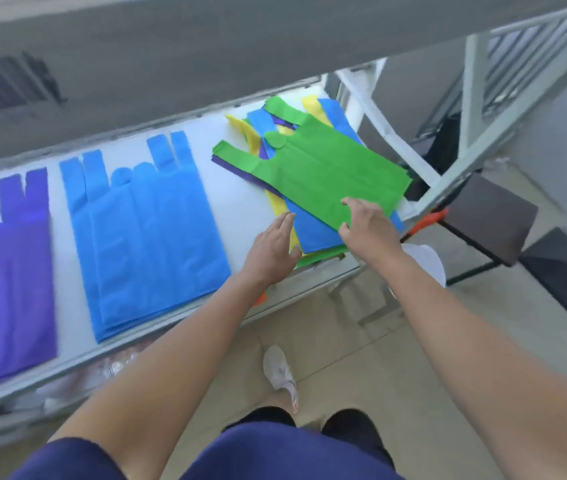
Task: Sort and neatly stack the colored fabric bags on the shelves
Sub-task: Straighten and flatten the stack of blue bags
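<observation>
Shelf boards: two, a white shelf (226,188) bearing the bags and a grey shelf (205,46) above it.
Bag piles on the white shelf: three.
- purple stack (5,271): one; bags within not countable.
- blue stack (150,237): one; four handle strips show at its top.
- mixed pile (313,230): one, in four colours (green, blue, yellow, purple); one green bag (327,168) on top, lower layers not countable.

Hands: two, left hand (275,247) and right hand (368,226).
White shoe (278,368): one.
Dark square stands: two (493,220) (566,271).
</observation>
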### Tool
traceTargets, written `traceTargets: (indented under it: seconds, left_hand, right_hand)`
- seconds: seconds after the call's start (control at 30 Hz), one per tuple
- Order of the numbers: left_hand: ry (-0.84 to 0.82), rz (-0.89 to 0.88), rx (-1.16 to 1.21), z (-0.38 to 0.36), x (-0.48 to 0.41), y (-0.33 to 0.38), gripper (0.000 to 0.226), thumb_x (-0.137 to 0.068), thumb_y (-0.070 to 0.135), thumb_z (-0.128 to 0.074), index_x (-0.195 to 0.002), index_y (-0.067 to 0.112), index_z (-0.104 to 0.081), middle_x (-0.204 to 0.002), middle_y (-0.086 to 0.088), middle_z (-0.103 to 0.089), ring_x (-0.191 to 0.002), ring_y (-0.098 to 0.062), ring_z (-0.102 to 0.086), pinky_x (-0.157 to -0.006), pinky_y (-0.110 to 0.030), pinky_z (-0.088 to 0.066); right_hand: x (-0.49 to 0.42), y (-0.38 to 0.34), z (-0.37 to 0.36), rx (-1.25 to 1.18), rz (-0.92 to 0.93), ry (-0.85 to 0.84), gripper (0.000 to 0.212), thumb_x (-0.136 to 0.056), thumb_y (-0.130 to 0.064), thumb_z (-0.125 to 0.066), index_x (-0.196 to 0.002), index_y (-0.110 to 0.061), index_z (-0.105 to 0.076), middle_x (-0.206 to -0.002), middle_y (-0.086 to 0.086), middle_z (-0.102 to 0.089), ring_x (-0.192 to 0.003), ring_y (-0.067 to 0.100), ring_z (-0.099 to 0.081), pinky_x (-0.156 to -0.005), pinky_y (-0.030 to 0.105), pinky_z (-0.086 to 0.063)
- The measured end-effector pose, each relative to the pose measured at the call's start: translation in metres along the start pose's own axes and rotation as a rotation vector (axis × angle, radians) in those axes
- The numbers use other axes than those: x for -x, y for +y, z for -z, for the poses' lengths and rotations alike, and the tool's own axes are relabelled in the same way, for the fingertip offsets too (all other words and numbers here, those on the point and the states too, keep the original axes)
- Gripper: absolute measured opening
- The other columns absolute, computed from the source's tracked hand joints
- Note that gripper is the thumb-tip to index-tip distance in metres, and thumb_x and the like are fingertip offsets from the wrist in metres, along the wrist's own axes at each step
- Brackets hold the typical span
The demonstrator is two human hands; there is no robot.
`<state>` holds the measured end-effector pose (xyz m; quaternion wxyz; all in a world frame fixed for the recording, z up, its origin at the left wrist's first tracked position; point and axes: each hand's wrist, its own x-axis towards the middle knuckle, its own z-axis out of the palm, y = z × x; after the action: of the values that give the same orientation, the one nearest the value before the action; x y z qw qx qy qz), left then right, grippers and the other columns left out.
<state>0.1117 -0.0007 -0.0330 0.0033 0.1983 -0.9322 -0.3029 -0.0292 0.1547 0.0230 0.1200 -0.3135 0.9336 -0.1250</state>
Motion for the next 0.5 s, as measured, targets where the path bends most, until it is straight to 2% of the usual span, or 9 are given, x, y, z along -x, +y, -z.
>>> traceTargets:
  seconds: [0.1, 0.17, 0.23, 0.37, 0.43, 0.5]
  left_hand:
    - [0.041, 0.101, 0.035, -0.004, -0.004, 0.002, 0.072, -0.095, 0.020, -0.058, -0.160, 0.005, -0.030, -0.166, -0.012, -0.033, -0.152, -0.024, -0.034, -0.121, -0.041, -0.031]
    - [0.058, 0.123, 0.034, -0.008, -0.004, 0.006, 0.070, -0.094, 0.018, -0.060, -0.158, 0.003, -0.034, -0.164, -0.013, -0.037, -0.151, -0.025, -0.035, -0.122, -0.039, -0.030]
    - [0.100, 0.151, 0.046, -0.014, -0.007, 0.009, 0.067, -0.092, 0.016, -0.061, -0.155, 0.004, -0.041, -0.158, -0.014, -0.045, -0.146, -0.027, -0.043, -0.121, -0.038, -0.033]
    - [0.214, 0.317, 0.114, -0.023, -0.015, 0.031, 0.051, -0.089, 0.014, -0.060, -0.140, 0.010, -0.058, -0.129, -0.013, -0.057, -0.116, -0.034, -0.059, -0.105, -0.045, -0.046]
    - [0.241, 0.387, 0.153, -0.030, -0.019, 0.049, 0.043, -0.090, 0.014, -0.061, -0.133, 0.011, -0.063, -0.124, -0.012, -0.058, -0.113, -0.033, -0.059, -0.102, -0.045, -0.047]
    - [0.238, 0.462, 0.183, -0.040, -0.026, 0.066, 0.046, -0.091, 0.017, -0.061, -0.137, 0.011, -0.059, -0.128, -0.012, -0.056, -0.118, -0.032, -0.056, -0.105, -0.045, -0.045]
  right_hand:
    - [-0.030, 0.014, -0.013, 0.027, 0.096, -0.034, 0.059, -0.086, -0.034, -0.070, -0.141, -0.017, -0.057, -0.135, 0.007, -0.064, -0.124, 0.030, -0.054, -0.099, 0.045, -0.051]
    - [-0.044, 0.024, -0.022, 0.102, 0.146, -0.104, 0.069, -0.078, -0.048, -0.073, -0.140, -0.022, -0.056, -0.134, 0.005, -0.060, -0.122, 0.031, -0.054, -0.097, 0.046, -0.052]
    - [-0.057, 0.031, -0.028, 0.180, 0.170, -0.145, 0.074, -0.073, -0.052, -0.074, -0.140, -0.024, -0.055, -0.131, 0.005, -0.056, -0.119, 0.032, -0.052, -0.092, 0.045, -0.052]
    - [-0.073, 0.040, -0.026, 0.135, 0.251, -0.145, 0.053, -0.076, -0.031, -0.072, -0.127, -0.020, -0.061, -0.118, 0.010, -0.057, -0.113, 0.034, -0.052, -0.086, 0.043, -0.052]
    - [-0.085, 0.052, -0.019, 0.032, 0.273, -0.176, 0.042, -0.081, -0.024, -0.071, -0.122, -0.015, -0.067, -0.116, 0.014, -0.063, -0.111, 0.037, -0.057, -0.089, 0.042, -0.050]
    - [-0.102, 0.063, -0.009, -0.085, 0.244, -0.224, 0.032, -0.088, -0.020, -0.069, -0.117, -0.008, -0.071, -0.113, 0.021, -0.070, -0.107, 0.039, -0.064, -0.088, 0.041, -0.049]
